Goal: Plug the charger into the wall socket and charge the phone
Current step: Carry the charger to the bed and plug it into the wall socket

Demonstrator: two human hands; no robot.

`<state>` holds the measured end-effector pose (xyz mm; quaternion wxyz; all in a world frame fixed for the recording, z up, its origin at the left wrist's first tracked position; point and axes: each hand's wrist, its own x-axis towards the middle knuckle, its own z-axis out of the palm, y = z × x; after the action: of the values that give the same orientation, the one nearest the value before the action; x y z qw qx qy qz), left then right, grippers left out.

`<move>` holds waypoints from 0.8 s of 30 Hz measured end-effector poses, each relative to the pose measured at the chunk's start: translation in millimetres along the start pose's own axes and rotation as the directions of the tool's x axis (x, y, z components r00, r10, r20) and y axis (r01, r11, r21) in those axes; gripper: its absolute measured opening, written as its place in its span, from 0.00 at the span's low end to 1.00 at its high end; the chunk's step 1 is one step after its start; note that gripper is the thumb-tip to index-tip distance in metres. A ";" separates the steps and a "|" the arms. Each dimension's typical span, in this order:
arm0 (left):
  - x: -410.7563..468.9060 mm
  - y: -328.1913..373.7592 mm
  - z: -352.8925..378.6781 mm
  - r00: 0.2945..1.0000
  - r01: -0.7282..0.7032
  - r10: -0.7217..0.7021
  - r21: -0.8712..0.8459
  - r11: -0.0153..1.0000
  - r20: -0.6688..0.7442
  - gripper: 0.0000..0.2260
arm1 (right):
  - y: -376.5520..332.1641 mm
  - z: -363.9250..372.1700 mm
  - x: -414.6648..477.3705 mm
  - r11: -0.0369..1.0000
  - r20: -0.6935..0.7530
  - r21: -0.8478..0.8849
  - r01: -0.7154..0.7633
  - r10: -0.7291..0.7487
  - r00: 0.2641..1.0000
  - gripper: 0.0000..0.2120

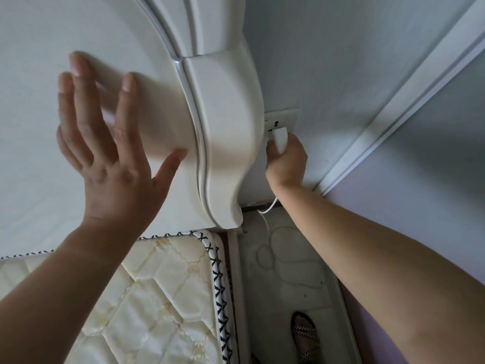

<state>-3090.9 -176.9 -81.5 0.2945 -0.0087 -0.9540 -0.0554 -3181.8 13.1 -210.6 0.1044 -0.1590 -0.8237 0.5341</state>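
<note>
A pale grey wall (354,61) fills the upper part of the head view, with a white trim strip (409,101) running across it on a slant; a cream headboard (225,122) stands against the wall, a quilted mattress (147,298) lies below it, and a narrow strip of floor (288,298) shows between bed and wall, with a sandalled foot (305,334) on it.

The wall socket (284,120) sits just beside the headboard's curved edge, partly hidden by it; the right hand (286,158) is wrapped tight around the white charger (280,139), whose nose is at the socket face; whether the prongs are fully in I cannot tell. The cable (270,206) drops from under the wrist and loops loosely on the floor. The left hand (110,132) is spread flat and empty, fingers wide, resting on or hovering just off the headboard panel; it looks like a brace.

The step in hand seems to be plugging in; next probably comes a firm straight push, then finding the cable's free end and the phone, which is not in view.
</note>
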 end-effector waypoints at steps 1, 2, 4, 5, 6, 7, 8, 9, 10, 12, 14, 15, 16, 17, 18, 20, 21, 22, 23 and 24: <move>1.0 -1.2 0.2 1.000 0.008 -0.008 -0.004 1.000 0.015 0.34 | -0.1 0.5 0.7 1.000 0.003 -0.010 0.013 -0.013 1.000 0.13; 1.4 -1.8 0.1 1.000 0.013 -0.013 -0.006 1.000 0.028 0.34 | -0.6 0.9 1.1 0.999 0.002 -0.022 0.023 -0.023 1.000 0.13; 1.3 -1.8 0.0 0.999 0.022 -0.022 -0.004 1.000 0.041 0.34 | -1.7 2.1 3.2 0.997 -0.014 -0.061 0.037 -0.038 0.999 0.14; 1.1 -1.6 0.1 0.999 0.027 -0.026 -0.004 1.000 0.036 0.34 | -2.3 2.8 4.6 0.996 -0.018 -0.081 0.045 -0.047 0.999 0.14; 0.8 -1.5 0.3 0.999 0.027 -0.027 -0.001 1.000 0.026 0.35 | -3.2 2.7 5.9 0.994 -0.014 -0.101 0.052 -0.054 0.998 0.14; 0.5 -1.7 0.4 1.000 0.025 -0.025 0.007 1.000 0.018 0.35 | -4.2 1.7 7.0 0.991 -0.002 -0.118 0.056 -0.057 0.998 0.14; 0.6 -2.4 0.2 1.000 0.022 -0.023 0.015 1.000 0.019 0.35 | -5.2 -0.4 8.0 0.990 0.015 -0.128 0.056 -0.055 0.998 0.14; 0.8 -2.8 0.0 0.999 0.023 -0.023 0.017 1.000 0.029 0.35 | -6.1 -3.3 8.3 0.990 0.038 -0.128 0.053 -0.048 0.998 0.15; 1.1 -2.6 -0.4 0.999 0.024 -0.024 0.012 1.000 0.041 0.35 | -6.7 -6.8 7.5 0.992 0.061 -0.114 0.049 -0.043 0.997 0.15; 0.4 -0.4 -0.5 0.999 0.018 -0.018 0.005 1.000 0.036 0.34 | -9.8 -15.2 0.5 0.997 0.069 -0.060 0.039 -0.035 0.997 0.16; -0.6 2.8 -0.5 1.000 0.010 -0.010 0.009 1.000 0.003 0.33 | -10.2 -21.1 -10.2 0.996 0.062 -0.043 0.075 -0.072 0.995 0.14; -0.5 4.1 -0.7 1.000 0.005 -0.005 0.006 1.000 -0.011 0.33 | -8.8 -22.4 -14.5 0.993 0.076 -0.054 0.101 -0.097 0.992 0.13; -0.5 5.0 -0.6 1.000 0.001 -0.001 0.004 1.000 -0.023 0.33 | -7.2 -22.7 -17.6 0.991 0.094 -0.067 0.116 -0.110 0.990 0.13; -0.5 4.9 -0.2 1.000 -0.002 0.002 0.005 1.000 -0.031 0.33 | -6.7 -22.4 -18.2 0.990 0.108 -0.080 0.116 -0.107 0.988 0.15; -0.4 4.2 0.4 0.999 -0.005 0.005 0.008 1.000 -0.036 0.33 | -6.6 -21.9 -16.6 0.989 0.109 -0.089 0.120 -0.110 0.988 0.17; 0.4 2.1 1.5 0.999 -0.016 0.016 0.019 1.000 -0.039 0.33 | -7.9 -20.2 -10.9 0.985 0.095 -0.097 0.146 -0.137 0.986 0.18; 0.6 1.3 2.0 0.999 -0.019 0.020 0.024 1.000 -0.040 0.33 | -8.5 -19.5 -8.7 0.983 0.090 -0.100 0.156 -0.147 0.985 0.18; 0.8 1.0 2.3 0.999 -0.019 0.020 0.030 0.999 -0.041 0.33 | -8.9 -19.5 -7.5 0.982 0.087 -0.099 0.163 -0.155 0.984 0.18; 0.6 1.4 2.2 0.999 -0.014 0.015 0.032 0.999 -0.042 0.33 | -9.0 -20.1 -7.0 0.981 0.090 -0.101 0.166 -0.157 0.983 0.18; 0.3 1.9 1.9 0.999 -0.007 0.009 0.028 1.000 -0.043 0.33 | -8.2 -21.2 -6.4 0.980 0.090 -0.104 0.170 -0.161 0.983 0.18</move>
<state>-3092.1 -174.8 -82.7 0.3153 -0.0072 -0.9481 -0.0409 -3169.9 25.5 -194.4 0.1058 -0.0737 -0.8660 0.4831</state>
